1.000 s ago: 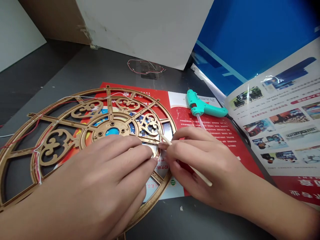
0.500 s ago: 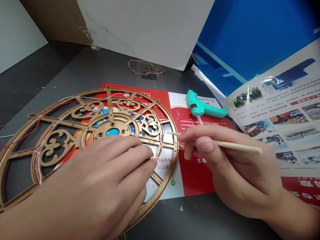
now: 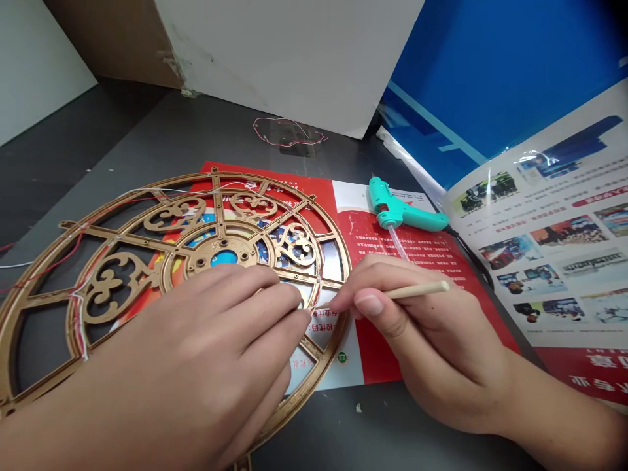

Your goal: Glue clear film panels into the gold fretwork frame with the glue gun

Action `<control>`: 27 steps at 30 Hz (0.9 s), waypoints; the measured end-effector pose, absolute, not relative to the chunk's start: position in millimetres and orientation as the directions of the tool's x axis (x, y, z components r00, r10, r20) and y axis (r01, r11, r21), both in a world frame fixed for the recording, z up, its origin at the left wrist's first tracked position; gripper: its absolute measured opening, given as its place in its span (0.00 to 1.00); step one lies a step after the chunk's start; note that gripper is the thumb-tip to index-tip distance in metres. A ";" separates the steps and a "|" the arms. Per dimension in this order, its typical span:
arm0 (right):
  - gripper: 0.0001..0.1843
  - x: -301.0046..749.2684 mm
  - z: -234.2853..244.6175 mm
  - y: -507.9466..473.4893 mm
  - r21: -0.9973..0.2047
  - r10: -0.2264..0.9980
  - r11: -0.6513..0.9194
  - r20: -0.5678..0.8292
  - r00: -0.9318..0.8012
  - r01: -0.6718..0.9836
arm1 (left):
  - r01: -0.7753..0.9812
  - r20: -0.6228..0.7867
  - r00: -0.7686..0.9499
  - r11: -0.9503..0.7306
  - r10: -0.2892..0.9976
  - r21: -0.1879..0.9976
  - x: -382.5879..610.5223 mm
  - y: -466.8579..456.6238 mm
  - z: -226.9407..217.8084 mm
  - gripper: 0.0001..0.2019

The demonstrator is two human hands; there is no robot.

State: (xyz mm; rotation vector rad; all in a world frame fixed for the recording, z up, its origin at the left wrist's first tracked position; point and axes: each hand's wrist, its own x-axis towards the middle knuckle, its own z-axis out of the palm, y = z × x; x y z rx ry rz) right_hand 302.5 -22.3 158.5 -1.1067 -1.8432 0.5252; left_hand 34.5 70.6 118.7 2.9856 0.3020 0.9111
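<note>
A large round gold openwork frame (image 3: 240, 241), with scroll ornaments, lies on printed sheets. Thin red and white wires (image 3: 77, 320) run along its rings. My left hand (image 3: 216, 360) lies over the frame's lower part, its fingers bent and pressed together at the inner ring; what is under the fingertips is hidden. Between thumb and fingers, my right hand (image 3: 436, 347) grips a thin pale wooden stick (image 3: 422, 288). The stick's tip points at the inner ring, close beside my left fingertips; whether it touches the wire there I cannot tell.
A turquoise glue gun (image 3: 405, 212) with a clear glue stick lies beyond my right hand on the red and white sheet (image 3: 373, 340). A loose loop of thin wire (image 3: 289, 142) sits farther back. White panels (image 3: 289, 59) and a propped printed brochure (image 3: 549, 196) border the space.
My right hand has moved left and slightly down, bringing the stick's tip to the inner ring beside my left fingertips. My left hand stays nearly in place on the frame.
</note>
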 end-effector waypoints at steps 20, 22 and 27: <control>0.11 303.8 157.5 -21.8 -0.751 0.868 0.494 0.459 -0.191 0.438 | 0.174 0.561 0.805 -0.981 0.194 0.088 29.0 69.6 118.5 0.14; 0.11 303.0 157.1 -21.5 -0.752 0.867 0.495 0.463 -0.185 0.435 | 0.180 0.561 0.803 -0.980 0.199 0.091 30.0 69.7 119.8 0.13; 0.13 301.3 155.4 -20.2 -0.751 0.869 0.487 0.466 -0.164 0.447 | 0.161 0.575 0.798 -0.983 0.180 0.084 31.5 70.6 121.6 0.13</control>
